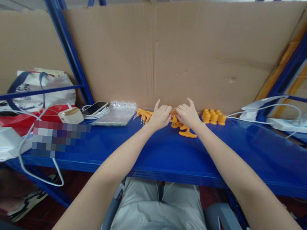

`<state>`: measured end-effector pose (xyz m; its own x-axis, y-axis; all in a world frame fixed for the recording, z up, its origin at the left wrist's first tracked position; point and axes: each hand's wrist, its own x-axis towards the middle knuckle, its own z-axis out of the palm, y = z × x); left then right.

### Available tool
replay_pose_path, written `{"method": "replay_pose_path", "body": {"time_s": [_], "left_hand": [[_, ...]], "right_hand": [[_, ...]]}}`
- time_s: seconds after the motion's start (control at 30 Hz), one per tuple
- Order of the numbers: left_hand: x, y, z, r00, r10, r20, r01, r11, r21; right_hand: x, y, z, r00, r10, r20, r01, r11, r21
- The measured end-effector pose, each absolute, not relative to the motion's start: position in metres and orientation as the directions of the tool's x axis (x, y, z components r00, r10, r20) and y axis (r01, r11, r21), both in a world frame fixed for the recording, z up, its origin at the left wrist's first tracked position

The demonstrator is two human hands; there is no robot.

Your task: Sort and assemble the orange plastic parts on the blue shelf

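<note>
Your left hand (pixel 161 117) and right hand (pixel 187 113) curl inward, closure and hold too hidden to tell. Smooth, bright-orange pieces (pixel 187 133) lie between, one winged.

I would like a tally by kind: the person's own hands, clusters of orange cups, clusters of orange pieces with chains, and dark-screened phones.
Left hand and right hand: 2
Orange cup cluster: 1
Chained orange cluster: 1
Dark-screened phone: 1
Total: 5
Single cups overlap, so uncounted.

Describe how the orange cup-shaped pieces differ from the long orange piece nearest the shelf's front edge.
The cup-shaped pieces are stubby; the long piece is slim. The cup-shaped pieces stand grouped; the long piece lies flat. Both are orange and rest on the blue shelf.
</note>
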<state>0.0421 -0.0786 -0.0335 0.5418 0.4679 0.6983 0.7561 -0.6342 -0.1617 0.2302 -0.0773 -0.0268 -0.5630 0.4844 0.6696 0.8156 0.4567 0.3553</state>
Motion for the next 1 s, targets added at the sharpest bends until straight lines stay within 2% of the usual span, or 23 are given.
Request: {"method": "replay_pose_path", "body": {"time_s": [0.33,0.67,1.0], "left_hand": [[0.030,-0.074,-0.032,0.527,0.461,0.714,0.759,-0.633,-0.152],[0.027,-0.055,-0.037,0.573,0.388,0.722,0.696,-0.695,-0.180],[0.024,-0.052,-0.037,0.577,0.385,0.720,0.687,-0.706,-0.173]], "right_hand": [[0.223,-0.075,-0.033,-0.571,0.554,0.606,0.816,0.462,0.347],[0.219,-0.076,-0.028,-0.605,0.504,0.616,0.793,0.456,0.405],[0.217,-0.077,-0.027,-0.586,0.524,0.618,0.802,0.486,0.348]]}}
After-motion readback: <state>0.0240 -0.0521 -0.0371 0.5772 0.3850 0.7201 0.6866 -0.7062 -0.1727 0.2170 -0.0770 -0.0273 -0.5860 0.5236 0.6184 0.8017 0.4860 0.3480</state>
